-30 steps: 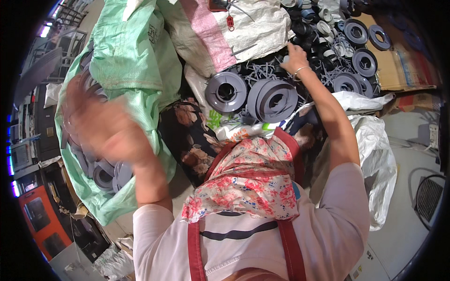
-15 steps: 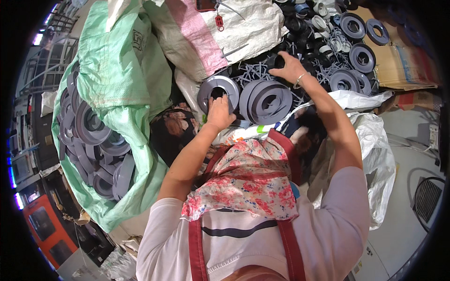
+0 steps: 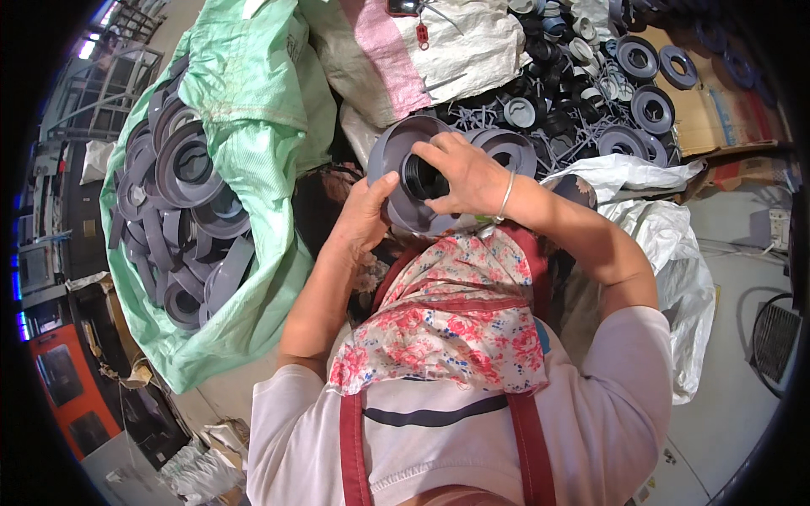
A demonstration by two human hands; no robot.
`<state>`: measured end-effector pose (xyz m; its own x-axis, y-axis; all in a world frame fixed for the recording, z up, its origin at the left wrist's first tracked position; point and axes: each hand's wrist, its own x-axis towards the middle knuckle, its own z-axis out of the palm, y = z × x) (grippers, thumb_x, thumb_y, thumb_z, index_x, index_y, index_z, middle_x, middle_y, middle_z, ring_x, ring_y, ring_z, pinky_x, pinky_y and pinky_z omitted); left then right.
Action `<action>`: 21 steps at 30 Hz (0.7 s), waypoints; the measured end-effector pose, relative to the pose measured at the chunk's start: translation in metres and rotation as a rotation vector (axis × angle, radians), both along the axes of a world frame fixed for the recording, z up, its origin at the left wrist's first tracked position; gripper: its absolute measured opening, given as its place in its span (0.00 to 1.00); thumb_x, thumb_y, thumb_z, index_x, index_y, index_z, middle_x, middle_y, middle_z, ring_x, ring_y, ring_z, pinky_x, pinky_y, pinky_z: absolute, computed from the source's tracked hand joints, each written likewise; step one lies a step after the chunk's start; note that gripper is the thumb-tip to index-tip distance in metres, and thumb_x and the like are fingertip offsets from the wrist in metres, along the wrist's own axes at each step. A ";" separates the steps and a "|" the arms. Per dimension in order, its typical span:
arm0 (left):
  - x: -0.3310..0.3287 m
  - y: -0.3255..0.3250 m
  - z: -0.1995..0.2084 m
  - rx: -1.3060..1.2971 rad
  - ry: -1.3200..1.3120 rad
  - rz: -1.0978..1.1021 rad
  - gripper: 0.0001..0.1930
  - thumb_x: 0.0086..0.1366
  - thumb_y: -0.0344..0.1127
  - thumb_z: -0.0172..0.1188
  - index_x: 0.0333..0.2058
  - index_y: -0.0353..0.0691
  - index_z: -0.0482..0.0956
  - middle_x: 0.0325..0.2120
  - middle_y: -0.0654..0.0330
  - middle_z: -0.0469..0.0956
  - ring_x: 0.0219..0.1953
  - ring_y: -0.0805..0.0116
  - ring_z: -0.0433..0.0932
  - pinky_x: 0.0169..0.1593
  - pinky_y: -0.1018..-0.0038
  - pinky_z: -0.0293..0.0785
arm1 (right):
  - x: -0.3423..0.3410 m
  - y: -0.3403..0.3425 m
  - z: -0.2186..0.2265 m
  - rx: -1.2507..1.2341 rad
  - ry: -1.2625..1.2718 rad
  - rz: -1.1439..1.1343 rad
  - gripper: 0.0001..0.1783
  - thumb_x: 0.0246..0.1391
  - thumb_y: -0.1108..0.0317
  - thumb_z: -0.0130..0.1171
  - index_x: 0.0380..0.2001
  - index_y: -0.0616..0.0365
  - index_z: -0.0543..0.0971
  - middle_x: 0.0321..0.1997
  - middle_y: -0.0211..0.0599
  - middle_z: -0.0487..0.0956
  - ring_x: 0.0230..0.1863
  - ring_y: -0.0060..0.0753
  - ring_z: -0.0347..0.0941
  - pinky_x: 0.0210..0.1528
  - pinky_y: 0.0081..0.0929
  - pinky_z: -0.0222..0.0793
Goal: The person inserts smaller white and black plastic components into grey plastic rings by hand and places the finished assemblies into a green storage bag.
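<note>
just above the floral apron (image 3: 439, 316), between both hands: one wide gray flanged ring (image 3: 392, 156), tilted, its hollow side toward the wearer.

left hand (image 3: 363, 209) at the ring's left edge. grip drawn in on it, thumb lying over the rim; the other fingers mostly hidden behind, so their exact hold cannot be told.

right hand (image 3: 468, 175) reaches across from the other side, loose metal-looking bracelet (image 3: 507, 196) at the wrist. grip partly spread, bent around a black threaded collar (image 3: 413, 179): fingers at the upper edge, thumb at the lower. collar sits at the ring's central hole; cannot tell whether it is seated.

just beyond the right hand, more gray rings (image 3: 521, 150), partly covered by it.

left side: green woven sack (image 3: 253, 93), mouth wide, loaded with jumbled gray rings of the same kind, some stacked, some on edge.

far side: white woven sack (image 3: 468, 51) with a pink stripe. a small red tag (image 3: 423, 35) lies on it. right of that, a loose heap of black caps (image 3: 561, 97), pale caps and thin gray cross-shaped pieces, with several gray rings near the cardboard (image 3: 717, 105).

near right: crumpled white plastic sheeting (image 3: 671, 244).
</note>
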<state>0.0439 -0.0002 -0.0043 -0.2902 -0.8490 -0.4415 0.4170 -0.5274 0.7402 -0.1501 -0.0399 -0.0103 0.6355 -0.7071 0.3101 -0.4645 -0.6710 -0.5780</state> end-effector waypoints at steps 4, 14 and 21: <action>0.010 0.003 0.010 0.105 0.031 -0.105 0.24 0.59 0.42 0.55 0.48 0.31 0.65 0.41 0.54 0.72 0.41 0.65 0.75 0.45 0.66 0.74 | 0.000 0.011 0.027 -0.265 0.203 0.204 0.41 0.18 0.71 0.67 0.46 0.57 0.66 0.38 0.41 0.66 0.40 0.45 0.64 0.42 0.32 0.67; -0.005 0.019 0.028 -0.292 -0.225 0.100 0.21 0.57 0.33 0.58 0.47 0.31 0.66 0.39 0.60 0.72 0.39 0.73 0.72 0.44 0.76 0.69 | -0.013 0.003 0.021 1.520 -0.076 -0.013 0.34 0.51 0.44 0.52 0.40 0.72 0.72 0.24 0.49 0.77 0.17 0.28 0.73 0.17 0.20 0.67; 0.047 0.007 0.154 -1.272 -1.120 0.852 0.35 0.50 0.32 0.64 0.55 0.36 0.56 0.48 0.50 0.67 0.44 0.61 0.72 0.51 0.73 0.69 | -0.086 -0.040 -0.070 0.189 0.553 -0.659 0.24 0.40 0.71 0.55 0.44 0.62 0.66 0.44 0.51 0.71 0.47 0.50 0.66 0.47 0.37 0.66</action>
